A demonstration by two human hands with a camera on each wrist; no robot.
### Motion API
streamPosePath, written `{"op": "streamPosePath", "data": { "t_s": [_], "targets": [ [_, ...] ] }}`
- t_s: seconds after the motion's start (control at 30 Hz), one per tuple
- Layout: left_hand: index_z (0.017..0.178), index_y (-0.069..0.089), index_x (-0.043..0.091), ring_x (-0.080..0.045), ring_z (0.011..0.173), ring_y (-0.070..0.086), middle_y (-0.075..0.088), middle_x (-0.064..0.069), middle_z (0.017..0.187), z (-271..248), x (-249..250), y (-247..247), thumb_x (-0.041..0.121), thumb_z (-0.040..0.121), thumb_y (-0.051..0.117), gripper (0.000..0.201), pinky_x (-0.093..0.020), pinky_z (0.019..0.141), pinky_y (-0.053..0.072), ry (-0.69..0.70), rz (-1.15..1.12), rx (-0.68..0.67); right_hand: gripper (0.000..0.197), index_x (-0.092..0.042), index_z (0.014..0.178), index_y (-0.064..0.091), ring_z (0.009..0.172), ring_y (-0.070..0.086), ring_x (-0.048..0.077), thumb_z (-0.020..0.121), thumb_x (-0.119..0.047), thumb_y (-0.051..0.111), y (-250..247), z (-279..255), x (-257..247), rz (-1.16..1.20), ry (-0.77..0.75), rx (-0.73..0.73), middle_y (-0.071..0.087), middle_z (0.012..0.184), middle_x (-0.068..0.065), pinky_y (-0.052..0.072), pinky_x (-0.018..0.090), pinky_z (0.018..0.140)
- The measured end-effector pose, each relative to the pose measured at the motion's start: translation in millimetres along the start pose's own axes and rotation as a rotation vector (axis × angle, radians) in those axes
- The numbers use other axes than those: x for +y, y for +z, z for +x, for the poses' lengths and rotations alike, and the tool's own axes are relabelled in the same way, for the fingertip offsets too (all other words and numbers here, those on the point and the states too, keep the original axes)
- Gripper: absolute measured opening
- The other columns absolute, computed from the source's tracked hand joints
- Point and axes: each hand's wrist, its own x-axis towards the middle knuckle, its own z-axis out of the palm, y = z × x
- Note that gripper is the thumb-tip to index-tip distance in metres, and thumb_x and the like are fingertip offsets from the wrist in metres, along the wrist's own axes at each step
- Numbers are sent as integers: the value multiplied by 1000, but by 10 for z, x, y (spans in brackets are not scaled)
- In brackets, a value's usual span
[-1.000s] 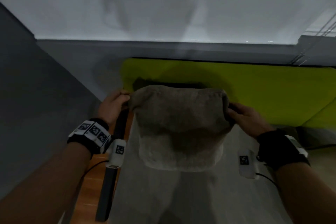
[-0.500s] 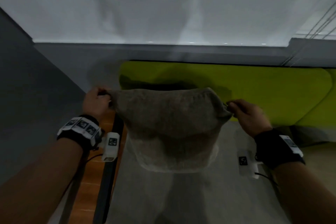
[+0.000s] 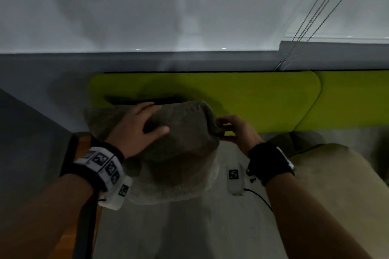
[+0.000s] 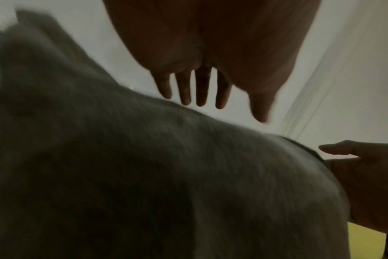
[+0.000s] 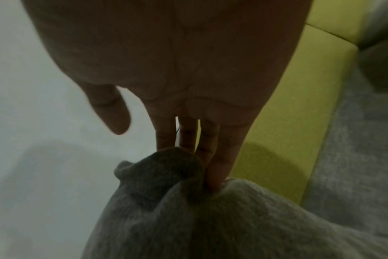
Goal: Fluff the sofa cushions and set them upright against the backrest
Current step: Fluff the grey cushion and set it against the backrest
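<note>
A grey-brown knitted cushion (image 3: 181, 153) stands on the sofa seat, its top near the lime-green backrest (image 3: 263, 99). My left hand (image 3: 147, 120) lies flat on its upper front, fingers spread and straight. In the left wrist view those fingers (image 4: 199, 94) hover just over the cushion (image 4: 144, 175). My right hand (image 3: 223, 129) is at the top right corner. The right wrist view shows its straight fingers (image 5: 213, 157) pressed against that bunched corner (image 5: 166, 171), thumb apart.
A beige cushion (image 3: 336, 185) lies on the seat to the right. The grey seat (image 3: 189, 233) stretches toward me. A black frame edge (image 3: 84, 227) and wooden floor (image 3: 61, 244) lie left. Blind cords (image 3: 315, 6) hang at the upper right against the white wall.
My left hand has let go of the cushion's left corner and now lies flat on its front. My right hand has loosened its grip on the right corner. The cushion sits lower, nearer the backrest.
</note>
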Motion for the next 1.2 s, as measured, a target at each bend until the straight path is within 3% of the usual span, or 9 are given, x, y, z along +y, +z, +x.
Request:
{"op": "streamPosePath", "data": {
  "t_s": [0.17,0.3,0.47,0.6,0.7,0.87,1.03,1.1,1.2],
  "targets": [
    [151,37,30,-23,147,26,33,-1,160,97,-22,377,90,72,32,100,-41,122,19,23,113,-44,14,-10,104,70,88,55,25,96,-18,62,81,64,41,-375,-84,15,56,102,8,39,30,73],
    [150,38,33,-24,145,32,39,0,156,126,-83,473,92,73,30,97,-47,121,24,44,114,-22,6,-24,94,60,84,61,11,99,-21,60,-155,232,108,-23,-137,461,65,94,-5,44,22,71],
    [150,38,31,-24,142,35,40,-1,155,246,2,517,87,75,36,93,-48,120,25,44,139,-28,18,-22,105,55,84,60,-3,95,-32,67,-232,350,67,121,-93,634,62,92,-16,48,15,71],
    [150,38,32,-23,142,35,40,1,154,256,-66,505,87,75,38,92,-48,120,25,38,106,-23,40,-20,125,60,102,66,15,93,-42,68,-296,467,290,186,133,280,70,113,-1,55,45,89],
    [150,37,35,-21,143,35,40,4,154,259,-106,524,89,75,38,92,-48,119,25,58,86,-30,14,-26,81,68,73,61,-2,95,-27,68,-374,576,346,-2,7,302,70,83,0,51,30,69],
    [144,47,29,-23,135,43,47,-2,148,286,-95,405,83,82,37,83,-46,116,31,51,115,51,27,-19,105,70,89,65,21,99,-43,59,-288,684,267,-60,-13,473,71,97,4,44,29,70],
    [140,43,14,-32,135,36,42,-16,144,-125,-526,6,64,82,64,79,-40,114,29,-501,-110,585,45,-26,130,58,120,58,17,95,-53,58,-147,488,348,613,200,360,63,129,-4,49,46,99],
    [148,34,12,-31,139,37,40,-15,149,-282,-683,-88,65,78,69,94,-42,115,31,-722,-351,585,45,-29,132,59,124,56,16,92,-48,65,-64,403,446,645,292,180,63,132,-8,46,46,104],
    [146,41,19,-17,131,51,56,1,141,-268,-840,50,54,84,69,76,-39,110,39,-599,-766,399,37,-30,113,70,115,66,19,83,-51,72,102,331,506,477,219,207,74,116,-10,52,42,97]
  ]
}}
